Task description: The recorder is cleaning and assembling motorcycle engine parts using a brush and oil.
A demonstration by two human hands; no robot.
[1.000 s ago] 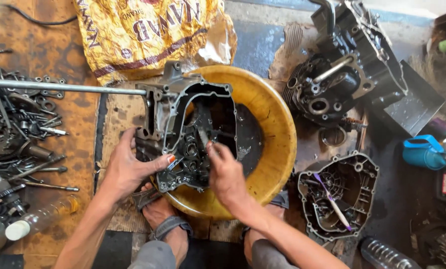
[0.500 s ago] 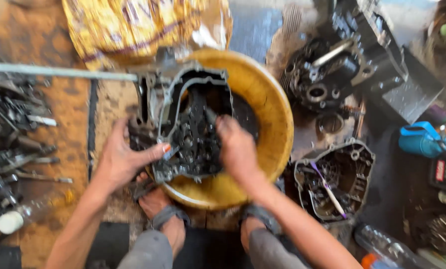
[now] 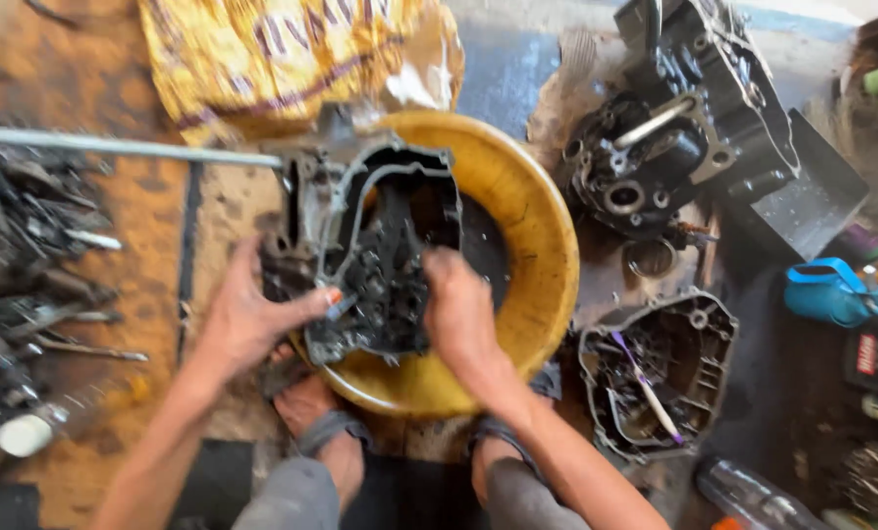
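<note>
Two hands on one greasy casting, and that's the weak spot. The dark grey metal engine crankcase half (image 3: 375, 255) sits tilted over the left rim of the round yellow plastic basin (image 3: 542, 245), only partly inside it. The left hand (image 3: 247, 319) is clamped on the case's outer edge at about 8 o'clock. The right hand (image 3: 458, 309) is down inside the open cavity with its fingers curled; whether it's pinching a part in there I can't tell, since the frame is a bit blurred.

What could go wrong: everything looks oily, so the left hand could slip and the case could slide off the rim onto the person's sandalled feet (image 3: 321, 432), which sit right under the basin at 6 o'clock. Fingers deep among gears and sharp cast edges could get nicked if the case shifts. The basin could also tip, with the weight hanging on one side.

Containers: the basin holds a dark pool or residue on its bottom, mostly hidden under the case. At 4 o'clock of the basin, a second grey engine cover (image 3: 655, 378) lies open side up on the floor, with loose bits and a thin purple-and-white stick in it. At 1 o'clock sits a black engine block (image 3: 684, 128). Loose metal tools (image 3: 36, 255) are piled at 9 o'clock.
</note>
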